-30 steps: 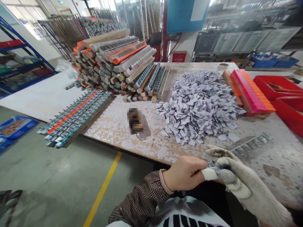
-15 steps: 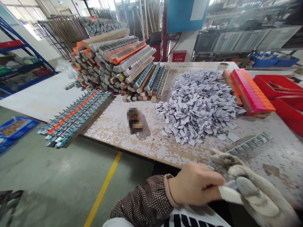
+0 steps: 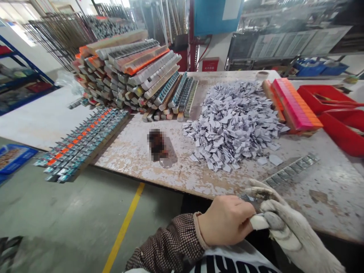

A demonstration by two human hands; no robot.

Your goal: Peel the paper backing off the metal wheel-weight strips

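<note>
My left hand [image 3: 227, 220], bare below a checked sleeve, is closed, thumb and fingers pinching the end of a small white strip [image 3: 258, 223]. That strip reaches the thumb of my right hand [image 3: 280, 216], which wears a soiled white glove; whether it belongs to the glove I cannot tell. The gloved fingers curl over the near part of a strip of metallic segments [image 3: 292, 170], and a short piece of it shows past the fingertips. Just beyond my hands lies a big heap of thin whitish-grey chips [image 3: 233, 121].
Stacked segmented bars [image 3: 127, 76] rise at the table's back left. Studded strips [image 3: 85, 140] overhang the left edge. A pink-and-orange block row [image 3: 295, 106] and red bins [image 3: 341, 129] stand right. A pixelated object [image 3: 157, 145] sits on the worn white tabletop [image 3: 176, 174].
My left hand and the gloved right hand are closer together, and less of the white strip shows between them. The view has shifted slightly; the things on the table look unmoved.
</note>
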